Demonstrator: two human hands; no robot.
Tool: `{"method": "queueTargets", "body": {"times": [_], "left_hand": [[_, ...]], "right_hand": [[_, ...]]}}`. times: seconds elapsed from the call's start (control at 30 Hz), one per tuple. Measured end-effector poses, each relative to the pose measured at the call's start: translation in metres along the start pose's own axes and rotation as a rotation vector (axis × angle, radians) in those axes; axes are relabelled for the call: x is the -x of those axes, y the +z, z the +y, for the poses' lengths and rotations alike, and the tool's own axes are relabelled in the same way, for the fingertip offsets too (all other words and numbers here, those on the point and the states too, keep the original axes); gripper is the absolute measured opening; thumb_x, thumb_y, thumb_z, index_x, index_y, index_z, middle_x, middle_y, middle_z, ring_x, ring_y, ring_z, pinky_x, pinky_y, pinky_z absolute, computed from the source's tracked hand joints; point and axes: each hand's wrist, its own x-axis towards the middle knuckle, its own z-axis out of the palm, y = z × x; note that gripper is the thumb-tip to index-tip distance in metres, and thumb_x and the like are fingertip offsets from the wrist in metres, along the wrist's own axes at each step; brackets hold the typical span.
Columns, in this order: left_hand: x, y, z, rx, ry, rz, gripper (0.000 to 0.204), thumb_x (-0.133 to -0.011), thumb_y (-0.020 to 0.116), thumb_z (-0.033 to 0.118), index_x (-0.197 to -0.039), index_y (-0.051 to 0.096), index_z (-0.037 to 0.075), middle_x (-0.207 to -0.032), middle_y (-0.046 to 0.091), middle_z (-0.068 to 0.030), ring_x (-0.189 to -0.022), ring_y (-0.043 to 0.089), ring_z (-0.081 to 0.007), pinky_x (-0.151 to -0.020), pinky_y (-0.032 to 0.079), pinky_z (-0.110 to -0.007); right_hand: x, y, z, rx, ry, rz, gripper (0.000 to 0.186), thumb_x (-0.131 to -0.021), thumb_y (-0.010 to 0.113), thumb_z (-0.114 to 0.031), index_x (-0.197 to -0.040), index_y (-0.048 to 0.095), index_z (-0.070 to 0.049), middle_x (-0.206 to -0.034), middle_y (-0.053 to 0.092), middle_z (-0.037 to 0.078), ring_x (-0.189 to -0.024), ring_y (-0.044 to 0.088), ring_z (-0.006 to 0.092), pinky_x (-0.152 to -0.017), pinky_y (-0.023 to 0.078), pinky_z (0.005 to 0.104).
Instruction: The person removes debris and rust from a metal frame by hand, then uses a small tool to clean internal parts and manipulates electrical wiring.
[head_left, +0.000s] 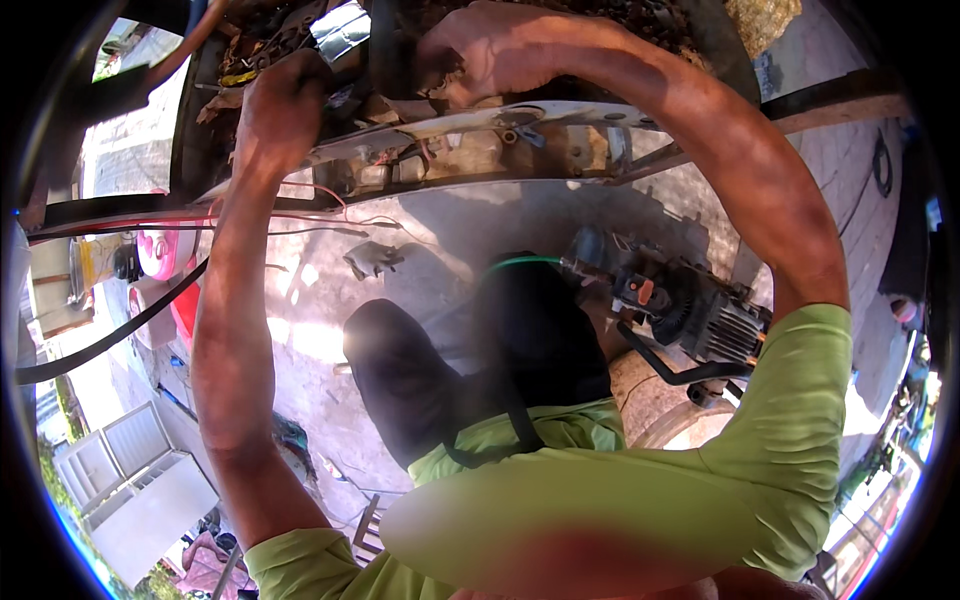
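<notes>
Both hands at the far side, over scrap (215,105) and a pale rail (480,122). Dark part (384,45) stands between them, just beside the right hand (497,50); lower end lost in clutter. Silver piece (341,29) to its left, near the left hand (287,100).

Handling, my judgement: dark part looks stiff, likely metal or hard plastic, perhaps greasy, so a slip is possible. Weight unclear. Best hold probably low on its shaft, fingers wrapped from both sides, clear of the rail's edge. Silver piece looks thin and light; would likely crease if pinched hard.

Pose: left arm nearly straight, reaching far, wrist bent a little, knuckles up, fingers curled narrow. Right arm swings wide to the right, elbow out, forearm coming back in from the right; fingers bent downward. Fingertips of both hidden or in shadow: cannot tell what either grips.

Near side: knees bent under the rail; finned motor (735,330) on the right, green hose (525,259) left of it.
</notes>
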Motion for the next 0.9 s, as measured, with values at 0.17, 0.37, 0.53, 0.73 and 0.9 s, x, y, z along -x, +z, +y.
{"method": "queueTargets", "body": {"times": [0.17, 0.37, 0.53, 0.73, 0.9], "left_hand": [[0.001, 0.000, 0.001, 0.013, -0.016, -0.003, 0.021, -0.087, 0.052, 0.013, -0.096, 0.069, 0.006, -0.090, 0.070, -0.0177, -0.087, 0.069, -0.0334, -0.081, 0.052, -0.040], [0.002, -0.002, 0.004, 0.000, -0.052, -0.030, 0.016, -0.089, 0.053, 0.008, -0.096, 0.067, 0.004, -0.089, 0.068, -0.0138, -0.087, 0.067, -0.0248, -0.082, 0.050, -0.035], [0.003, -0.002, 0.009, 0.001, -0.059, -0.028, 0.016, -0.089, 0.053, 0.008, -0.096, 0.067, 0.004, -0.090, 0.069, -0.0136, -0.087, 0.067, -0.0246, -0.082, 0.050, -0.035], [0.001, -0.001, 0.004, -0.005, -0.052, -0.027, 0.015, -0.089, 0.054, 0.008, -0.095, 0.067, 0.003, -0.089, 0.069, -0.0131, -0.086, 0.067, -0.0239, -0.081, 0.050, -0.035], [0.001, 0.000, 0.003, 0.006, -0.029, -0.017, 0.015, -0.088, 0.054, 0.007, -0.095, 0.067, 0.003, -0.089, 0.069, -0.0129, -0.086, 0.067, -0.0240, -0.081, 0.050, -0.035]], "right_hand": [[0.017, -0.012, 0.002, 0.086, 0.148, 0.096, 0.034, -0.080, 0.070, -0.024, -0.108, 0.072, -0.003, -0.104, 0.072, 0.020, -0.098, 0.068, 0.0350, -0.082, 0.052, 0.0433], [0.028, -0.023, 0.027, 0.285, 0.249, 0.227, 0.031, -0.081, 0.070, -0.024, -0.104, 0.073, -0.004, -0.099, 0.071, 0.022, -0.098, 0.068, 0.0374, -0.082, 0.052, 0.0461], [0.029, -0.023, 0.037, 0.291, 0.279, 0.306, 0.027, -0.081, 0.070, -0.021, -0.101, 0.074, -0.004, -0.097, 0.072, 0.022, -0.095, 0.069, 0.0384, -0.083, 0.052, 0.0465], [0.026, -0.024, 0.016, 0.107, 0.170, 0.294, 0.029, -0.079, 0.071, -0.017, -0.105, 0.074, -0.004, -0.099, 0.072, 0.023, -0.094, 0.069, 0.0372, -0.083, 0.052, 0.0458], [0.018, -0.019, 0.027, 0.232, 0.063, 0.208, 0.030, -0.079, 0.071, -0.018, -0.106, 0.073, -0.004, -0.098, 0.071, 0.023, -0.094, 0.069, 0.0380, -0.082, 0.052, 0.0456]]}}
